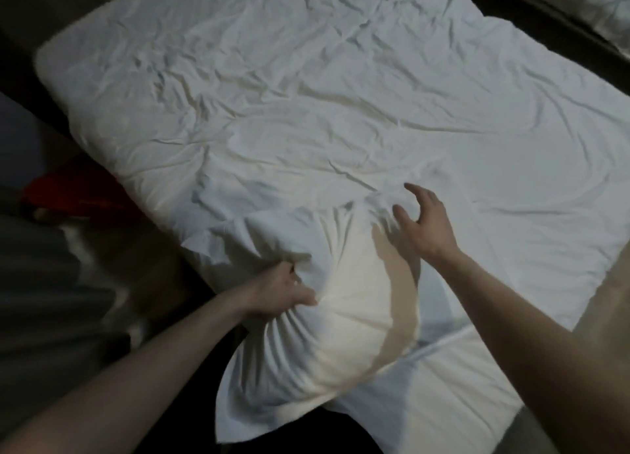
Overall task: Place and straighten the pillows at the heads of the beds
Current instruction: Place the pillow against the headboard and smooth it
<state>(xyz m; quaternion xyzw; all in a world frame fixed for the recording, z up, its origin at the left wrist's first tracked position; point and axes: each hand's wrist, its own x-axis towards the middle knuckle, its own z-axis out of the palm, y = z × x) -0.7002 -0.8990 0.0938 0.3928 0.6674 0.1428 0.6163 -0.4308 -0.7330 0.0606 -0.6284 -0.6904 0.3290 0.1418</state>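
The plump cotton pillow (300,324) was white, warming to cream across its middle, with a tan shadow band curving down its right side. Beyond the pillow, the wrinkled plain duvet (341,95) ran a cool bluish white, unpatterned. Left of the pillow lay a bright red object (78,194), blurred, and nearer still some dark grey fabric (51,283). The surrounding floor looked dim brown.

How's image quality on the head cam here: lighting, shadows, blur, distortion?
Head view: dim, uneven light, warm patch on the pillow, the duvet cooler and greyer; the right hand and forearm cast a hard tan shadow across the pillow; left margin dark and smeared, red object unreadable; wide-angle bends the bed edges; left hand gripping pillow fabric stays fairly sharp.
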